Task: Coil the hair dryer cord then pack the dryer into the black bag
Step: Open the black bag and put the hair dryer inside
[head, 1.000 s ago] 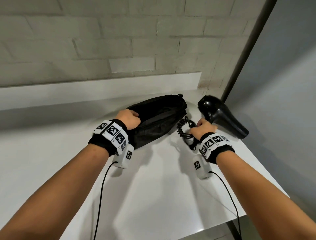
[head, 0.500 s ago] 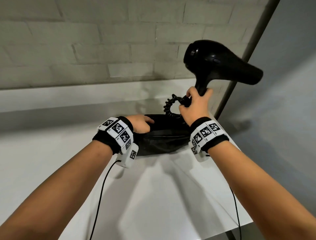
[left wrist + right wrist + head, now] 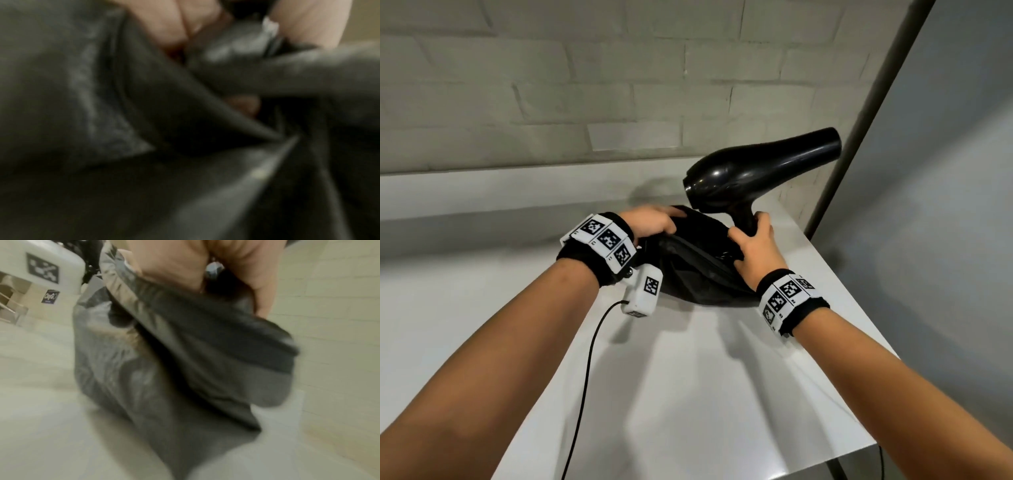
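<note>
Left grip [image 3: 654,222]: clutches black bag [image 3: 688,270] rim | right grip [image 3: 753,246]: wrapped round hair dryer [image 3: 756,171] handle

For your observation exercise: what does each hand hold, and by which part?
The right hand grips the hair dryer by its handle; the left hand holds the black bag by the rim of its opening.

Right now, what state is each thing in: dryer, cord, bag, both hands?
hair dryer: upright, handle going into the bag mouth, body still outside.
cord: mostly hidden inside the bag.
black bag: on the table, mouth held open.
left hand: grips the bag's rim.
right hand: holds the dryer handle.
</note>
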`<action>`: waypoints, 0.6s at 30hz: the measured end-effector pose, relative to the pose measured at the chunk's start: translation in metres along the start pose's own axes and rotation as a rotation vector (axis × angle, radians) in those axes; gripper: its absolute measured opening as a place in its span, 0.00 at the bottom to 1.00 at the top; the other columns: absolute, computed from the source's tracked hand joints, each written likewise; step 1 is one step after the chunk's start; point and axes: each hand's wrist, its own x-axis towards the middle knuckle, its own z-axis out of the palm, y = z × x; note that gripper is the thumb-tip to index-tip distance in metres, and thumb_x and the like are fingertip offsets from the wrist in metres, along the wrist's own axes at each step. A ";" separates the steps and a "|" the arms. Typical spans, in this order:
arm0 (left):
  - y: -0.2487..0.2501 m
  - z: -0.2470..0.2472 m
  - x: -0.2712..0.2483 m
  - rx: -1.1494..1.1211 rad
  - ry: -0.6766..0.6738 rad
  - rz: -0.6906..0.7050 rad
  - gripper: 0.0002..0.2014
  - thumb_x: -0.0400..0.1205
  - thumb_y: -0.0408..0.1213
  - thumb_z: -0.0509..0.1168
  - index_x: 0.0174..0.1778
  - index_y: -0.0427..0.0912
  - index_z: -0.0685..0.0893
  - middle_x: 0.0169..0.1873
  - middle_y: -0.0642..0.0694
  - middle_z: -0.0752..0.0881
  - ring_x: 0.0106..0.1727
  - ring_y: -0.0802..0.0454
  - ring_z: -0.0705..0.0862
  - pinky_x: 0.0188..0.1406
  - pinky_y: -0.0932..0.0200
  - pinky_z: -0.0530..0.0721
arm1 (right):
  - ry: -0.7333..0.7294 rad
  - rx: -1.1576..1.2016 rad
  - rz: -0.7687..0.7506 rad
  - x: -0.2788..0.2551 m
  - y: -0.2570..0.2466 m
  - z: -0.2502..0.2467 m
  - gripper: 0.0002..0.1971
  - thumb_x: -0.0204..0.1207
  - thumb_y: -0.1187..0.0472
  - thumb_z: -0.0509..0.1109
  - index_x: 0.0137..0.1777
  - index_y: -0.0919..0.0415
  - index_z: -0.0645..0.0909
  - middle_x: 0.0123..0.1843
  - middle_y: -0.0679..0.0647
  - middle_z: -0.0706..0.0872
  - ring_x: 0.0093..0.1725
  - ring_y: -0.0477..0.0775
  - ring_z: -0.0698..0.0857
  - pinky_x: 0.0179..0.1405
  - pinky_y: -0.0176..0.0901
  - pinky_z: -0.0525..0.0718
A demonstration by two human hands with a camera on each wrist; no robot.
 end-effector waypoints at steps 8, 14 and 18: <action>0.010 -0.008 -0.008 -0.290 -0.162 -0.013 0.11 0.64 0.27 0.65 0.41 0.40 0.86 0.27 0.43 0.88 0.26 0.47 0.87 0.24 0.62 0.86 | -0.135 -0.164 -0.099 -0.009 0.007 0.007 0.27 0.66 0.75 0.64 0.62 0.52 0.71 0.73 0.65 0.57 0.67 0.69 0.66 0.58 0.58 0.81; 0.003 0.000 -0.003 -0.126 -0.080 0.091 0.24 0.58 0.47 0.81 0.48 0.50 0.84 0.45 0.44 0.90 0.51 0.45 0.89 0.50 0.54 0.86 | -0.174 -0.351 -0.180 -0.008 0.009 0.002 0.26 0.71 0.73 0.62 0.65 0.50 0.68 0.75 0.66 0.56 0.66 0.69 0.65 0.54 0.58 0.80; 0.003 0.008 -0.005 -0.169 0.085 0.115 0.10 0.70 0.38 0.75 0.45 0.51 0.84 0.46 0.42 0.89 0.47 0.46 0.88 0.46 0.56 0.85 | -0.206 -0.241 -0.229 -0.008 0.009 -0.001 0.33 0.67 0.71 0.67 0.68 0.46 0.61 0.74 0.66 0.61 0.63 0.68 0.71 0.48 0.55 0.83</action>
